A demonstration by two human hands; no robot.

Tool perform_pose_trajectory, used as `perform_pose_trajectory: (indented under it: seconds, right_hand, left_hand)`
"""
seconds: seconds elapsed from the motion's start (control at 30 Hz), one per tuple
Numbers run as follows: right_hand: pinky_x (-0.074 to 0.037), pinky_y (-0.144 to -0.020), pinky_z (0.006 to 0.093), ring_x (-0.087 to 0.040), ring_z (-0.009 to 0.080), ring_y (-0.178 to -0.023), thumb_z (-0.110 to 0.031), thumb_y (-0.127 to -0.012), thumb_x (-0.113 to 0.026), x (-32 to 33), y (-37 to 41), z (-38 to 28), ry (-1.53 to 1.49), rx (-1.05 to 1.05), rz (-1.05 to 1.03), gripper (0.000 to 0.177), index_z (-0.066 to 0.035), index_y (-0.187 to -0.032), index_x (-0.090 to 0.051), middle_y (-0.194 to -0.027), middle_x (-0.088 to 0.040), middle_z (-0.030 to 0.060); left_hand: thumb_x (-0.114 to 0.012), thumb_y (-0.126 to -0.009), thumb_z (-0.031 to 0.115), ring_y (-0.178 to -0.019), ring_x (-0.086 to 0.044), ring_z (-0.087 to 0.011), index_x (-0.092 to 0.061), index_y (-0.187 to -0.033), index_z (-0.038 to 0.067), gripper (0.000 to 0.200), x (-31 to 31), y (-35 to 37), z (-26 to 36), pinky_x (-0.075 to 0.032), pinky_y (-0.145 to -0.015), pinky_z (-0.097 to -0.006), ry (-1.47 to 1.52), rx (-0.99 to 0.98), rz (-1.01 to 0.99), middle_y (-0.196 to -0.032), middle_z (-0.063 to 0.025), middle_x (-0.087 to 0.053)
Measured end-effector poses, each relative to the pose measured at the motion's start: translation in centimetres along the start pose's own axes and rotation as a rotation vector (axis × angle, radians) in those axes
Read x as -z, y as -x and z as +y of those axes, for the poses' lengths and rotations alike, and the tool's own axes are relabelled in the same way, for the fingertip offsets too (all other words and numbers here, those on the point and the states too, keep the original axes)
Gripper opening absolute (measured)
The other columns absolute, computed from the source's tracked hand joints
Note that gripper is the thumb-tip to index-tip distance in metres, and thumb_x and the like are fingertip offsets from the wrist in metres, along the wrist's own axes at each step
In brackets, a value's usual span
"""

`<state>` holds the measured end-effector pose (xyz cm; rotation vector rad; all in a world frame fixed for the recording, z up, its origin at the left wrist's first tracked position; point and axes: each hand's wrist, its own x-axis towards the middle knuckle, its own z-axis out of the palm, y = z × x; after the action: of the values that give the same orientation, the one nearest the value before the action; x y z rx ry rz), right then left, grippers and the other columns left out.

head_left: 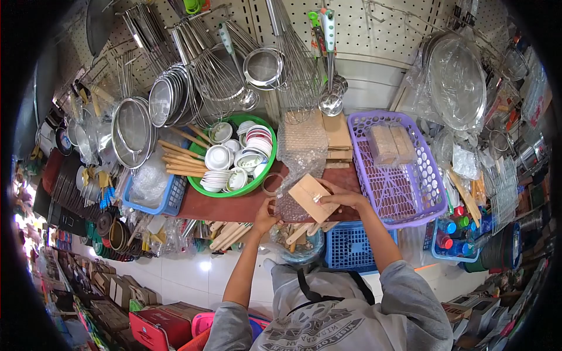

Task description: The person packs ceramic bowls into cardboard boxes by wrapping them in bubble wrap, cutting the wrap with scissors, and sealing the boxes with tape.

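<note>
A small brown cardboard box (309, 196) sits tilted in front of me, over a sheet of bubble wrap (287, 205). My right hand (344, 198) is closed on the box from its right side, fingers across its top face. My left hand (267, 216) is at the left edge of the bubble wrap, its fingers curled on that edge. A tape roll (273, 185) lies just above my left hand. More bubble wrap (301, 140) runs back from the box over stacked cardboard (336, 131).
A green basin (271, 155) of white bowls stands left on the red-brown counter (199, 206). To the right, a purple basket (439, 206) holds a wrapped brown pack (391, 145). A blue crate (351, 248) sits below the counter edge. Whisks (213, 82) and strainers (132, 131) hang above.
</note>
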<state>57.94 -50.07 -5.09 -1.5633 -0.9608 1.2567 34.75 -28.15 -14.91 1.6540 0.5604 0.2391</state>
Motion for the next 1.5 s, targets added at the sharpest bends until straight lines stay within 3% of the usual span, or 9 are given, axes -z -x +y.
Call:
perform_pose_trajectory:
  seconds: [0.13,0.33,0.43,0.53,0.63,0.83,0.93,1.13,1.5]
  right_hand:
    - [-0.047,-0.055,0.0254,-0.058,0.0139,-0.092,-0.034,-0.077,-0.077,0.3,-0.5,-0.3,0.091,0.104,-0.165,0.103,-0.021,-0.158,-0.016,-0.126,-0.056,0.009]
    - [-0.051,-0.067,0.0324,-0.059,0.0194,-0.099,-0.033,-0.075,-0.079,-0.2,0.7,-5.9,0.209,-0.22,-0.294,0.103,-0.024,-0.157,-0.019,-0.124,-0.058,0.0114]
    - [-0.046,-0.093,0.0314,-0.054,0.0211,-0.115,-0.026,-0.075,-0.082,-0.1,-1.4,-3.4,0.105,-0.138,-0.313,0.098,-0.02,-0.155,-0.026,-0.132,-0.055,0.012]
    - [-0.046,-0.094,0.0314,-0.053,0.0221,-0.118,-0.026,-0.074,-0.082,0.4,-3.6,-2.4,0.221,-0.136,-0.369,0.097,-0.02,-0.154,-0.027,-0.136,-0.052,0.0129]
    - [-0.052,-0.073,0.0324,-0.059,0.0219,-0.104,-0.033,-0.073,-0.081,0.0,-5.6,-2.5,0.265,-0.135,-0.435,0.099,-0.023,-0.154,-0.026,-0.129,-0.056,0.0127]
    - [-0.053,-0.079,0.031,-0.059,0.0225,-0.109,-0.032,-0.072,-0.082,-1.5,-8.1,-3.3,0.264,0.012,-0.479,0.099,-0.019,-0.154,-0.028,-0.133,-0.053,0.0144]
    - [-0.056,-0.077,0.0327,-0.059,0.0234,-0.111,-0.03,-0.072,-0.082,-1.6,-7.5,-5.1,0.325,-0.187,-0.518,0.1,-0.022,-0.154,-0.026,-0.135,-0.052,0.0148]
    - [-0.061,-0.066,0.0381,-0.063,0.0269,-0.103,-0.026,-0.071,-0.081,-0.3,-10.8,0.3,0.315,-0.129,-0.595,0.1,-0.03,-0.154,-0.024,-0.134,-0.052,0.0136]
    - [-0.06,-0.062,0.0349,-0.064,0.0254,-0.098,-0.025,-0.072,-0.079,0.2,-12.4,1.1,0.351,-0.178,-0.652,0.101,-0.033,-0.155,-0.022,-0.137,-0.052,0.0108]
  left_hand:
    - [-0.076,-0.067,-0.006,-0.085,-0.067,-0.0231,-0.044,-0.118,0.007,0.062,-0.7,2.0,3.9,-0.056,-0.067,-0.038,-0.063,0.066,0.112,-0.091,-0.0085,-0.054]
    - [-0.083,-0.067,0.01,-0.079,-0.059,-0.0284,-0.047,-0.108,0.009,0.055,-2.1,3.2,5.5,-0.049,-0.068,-0.0419,-0.636,-0.09,0.349,-0.096,-0.0111,-0.051]
    - [-0.082,-0.069,0.017,-0.092,-0.055,-0.0306,-0.06,-0.102,0.013,0.04,-1.7,3.5,4.6,-0.048,-0.079,-0.0432,-0.787,-0.198,0.285,-0.104,-0.009,-0.052]
    - [-0.078,-0.072,0.025,-0.095,-0.052,-0.0316,-0.068,-0.1,0.011,0.032,-1.4,3.6,3.9,-0.045,-0.082,-0.0438,-0.89,-0.279,0.314,-0.102,-0.0093,-0.053]
    - [-0.077,-0.072,0.027,-0.096,-0.051,-0.0326,-0.07,-0.106,0.014,0.037,-0.9,3.4,2.6,-0.044,-0.083,-0.045,-0.942,-0.305,0.319,-0.107,-0.0079,-0.055]
    - [-0.081,-0.069,0.03,-0.106,-0.049,-0.0302,-0.07,-0.109,0.014,0.045,-0.2,3.3,2.1,-0.04,-0.086,-0.0459,-0.974,-0.178,0.201,-0.115,-0.0037,-0.055]
    - [-0.081,-0.069,0.03,-0.107,-0.048,-0.03,-0.069,-0.11,0.015,0.045,-0.2,3.6,2.5,-0.039,-0.086,-0.0455,-0.987,-0.15,0.203,-0.116,-0.0029,-0.055]
    - [-0.082,-0.069,0.028,-0.107,-0.048,-0.0297,-0.068,-0.11,0.016,0.045,-0.4,4.0,3.0,-0.038,-0.087,-0.0462,-0.953,-0.134,0.21,-0.115,-0.0027,-0.054]
    - [-0.081,-0.067,0.028,-0.107,-0.047,-0.0288,-0.07,-0.109,0.016,0.045,-0.3,3.9,2.7,-0.037,-0.088,-0.0454,-0.929,-0.126,0.214,-0.116,-0.0014,-0.054]
